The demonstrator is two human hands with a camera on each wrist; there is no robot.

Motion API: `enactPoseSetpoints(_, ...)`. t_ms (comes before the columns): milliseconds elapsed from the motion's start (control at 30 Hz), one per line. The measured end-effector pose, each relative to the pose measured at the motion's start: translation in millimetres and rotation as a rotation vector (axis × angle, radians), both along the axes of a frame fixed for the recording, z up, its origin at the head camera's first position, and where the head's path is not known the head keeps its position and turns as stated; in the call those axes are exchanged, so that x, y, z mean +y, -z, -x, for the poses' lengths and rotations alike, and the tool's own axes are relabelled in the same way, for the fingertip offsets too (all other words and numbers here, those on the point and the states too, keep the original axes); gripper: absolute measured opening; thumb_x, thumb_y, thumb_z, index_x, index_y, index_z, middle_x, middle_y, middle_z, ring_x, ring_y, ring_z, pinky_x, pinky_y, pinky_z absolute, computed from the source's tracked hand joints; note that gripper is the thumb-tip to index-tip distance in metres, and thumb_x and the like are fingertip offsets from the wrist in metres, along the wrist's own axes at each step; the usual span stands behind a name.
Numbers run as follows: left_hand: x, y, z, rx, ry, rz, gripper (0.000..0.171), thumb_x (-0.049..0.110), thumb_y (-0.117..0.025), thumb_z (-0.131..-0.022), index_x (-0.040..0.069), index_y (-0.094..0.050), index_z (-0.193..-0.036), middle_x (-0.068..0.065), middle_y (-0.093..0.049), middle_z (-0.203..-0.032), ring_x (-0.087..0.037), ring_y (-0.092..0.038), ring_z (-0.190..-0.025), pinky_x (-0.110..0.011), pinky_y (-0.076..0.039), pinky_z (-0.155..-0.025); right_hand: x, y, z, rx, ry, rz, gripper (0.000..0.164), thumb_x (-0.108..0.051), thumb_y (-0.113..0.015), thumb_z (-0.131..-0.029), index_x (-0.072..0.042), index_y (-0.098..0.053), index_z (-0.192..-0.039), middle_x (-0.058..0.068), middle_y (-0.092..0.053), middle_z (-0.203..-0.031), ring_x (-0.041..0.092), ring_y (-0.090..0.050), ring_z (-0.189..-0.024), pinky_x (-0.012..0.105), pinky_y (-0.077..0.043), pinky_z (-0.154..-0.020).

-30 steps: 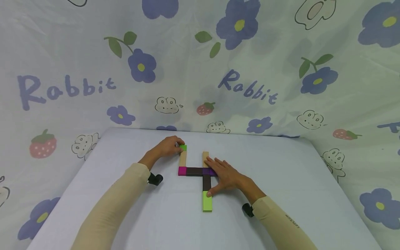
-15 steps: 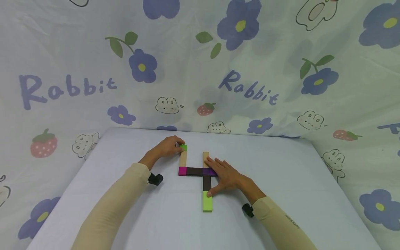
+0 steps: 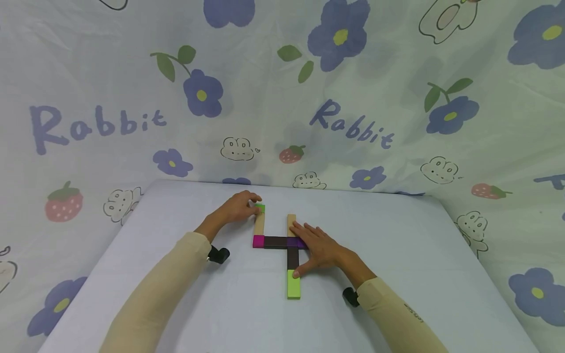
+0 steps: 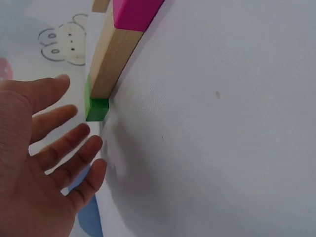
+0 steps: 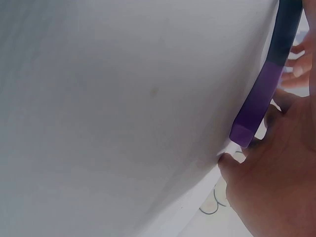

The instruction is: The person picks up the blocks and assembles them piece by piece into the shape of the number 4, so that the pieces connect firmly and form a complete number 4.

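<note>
Colored blocks lie end to end in a figure like a 4. Its left arm has a small green block [image 3: 262, 208], a plain wooden block [image 3: 259, 224] and a magenta block [image 3: 258, 241]. A dark brown block [image 3: 275, 242] leads right to a purple block [image 3: 292, 241]. My left hand [image 3: 237, 207] is beside the green block; in the left wrist view its fingers are spread, apart from the block. My right hand [image 3: 322, 248] spreads over the purple end, partly hiding it. Its fingertips touch another wooden block [image 3: 291, 223], its thumb the lime-green block [image 3: 294, 285].
A second dark brown block [image 3: 293, 258] joins the purple and lime-green blocks. The figure lies on a white-covered table [image 3: 212, 309]. A printed cloth [image 3: 265, 108] with flowers and rabbits hangs behind the table's far edge.
My left fingers have loosened and lifted slightly off the green block. My right hand stays in place over the blocks. The figure keeps its shape.
</note>
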State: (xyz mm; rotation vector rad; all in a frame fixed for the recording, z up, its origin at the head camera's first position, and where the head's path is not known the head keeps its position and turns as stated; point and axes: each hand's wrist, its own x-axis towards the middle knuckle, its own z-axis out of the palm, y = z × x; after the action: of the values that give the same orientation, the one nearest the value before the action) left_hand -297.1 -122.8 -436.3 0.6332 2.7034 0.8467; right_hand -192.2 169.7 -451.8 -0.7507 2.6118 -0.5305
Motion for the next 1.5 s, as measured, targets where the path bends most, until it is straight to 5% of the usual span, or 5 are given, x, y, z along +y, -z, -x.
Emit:
enactPoseSetpoints(333, -4, 3.3, -8.5, 0.081, 0.022, -0.002, 0.052, 0.028, -0.065, -0.098, -0.001, -0.055, -0.141, -0.022, -0.053, -0.141, -0.039, -0.051, -0.129, -0.054, -0.04, -0.109, 1, 3.9, 1.7, 0.008, -0.01, -0.001, 0.127, -0.069, -0.083, -0.068, -0.021, -0.015, -0.164, -0.001, -0.008, -0.17, 0.028, -0.007, -0.155, 0.051, -0.006, -0.123)
enactPoseSetpoints(700, 3, -2.1, -21.5, 0.07, 0.025, 0.011, 0.069, 0.043, -0.067, -0.095, 0.004, -0.048, -0.149, -0.021, -0.042, -0.154, -0.04, -0.035, -0.144, -0.057, -0.029, -0.116, 1, 2.9, 1.6, 0.011, -0.012, 0.018, 0.126, -0.067, -0.084, -0.068, -0.02, -0.016, -0.164, -0.002, -0.009, -0.17, 0.029, -0.008, -0.155, 0.052, -0.007, -0.123)
enactPoseSetpoints(1167, 14, -4.8, -55.8, 0.141, 0.089, -0.027, 0.075, 0.048, -0.068, -0.092, 0.009, -0.045, -0.152, -0.014, -0.038, -0.159, -0.036, -0.033, -0.146, -0.06, -0.027, -0.116, 1, 0.9, 0.6, 0.012, -0.014, 0.009, 0.125, -0.066, -0.084, -0.069, -0.02, -0.017, -0.164, 0.0, -0.01, -0.17, 0.029, -0.008, -0.155, 0.053, -0.007, -0.123)
enactPoseSetpoints(1500, 15, -15.9, -84.1, 0.315, 0.104, 0.047, 0.082, 0.054, -0.069, -0.089, 0.01, -0.043, -0.153, -0.014, -0.036, -0.16, -0.036, -0.029, -0.148, -0.058, -0.025, -0.117, 1, 2.7, 1.0, 0.016, -0.022, 0.009, 0.126, -0.067, -0.083, -0.069, -0.019, -0.016, -0.164, 0.001, -0.01, -0.17, 0.031, -0.008, -0.155, 0.054, -0.008, -0.122)
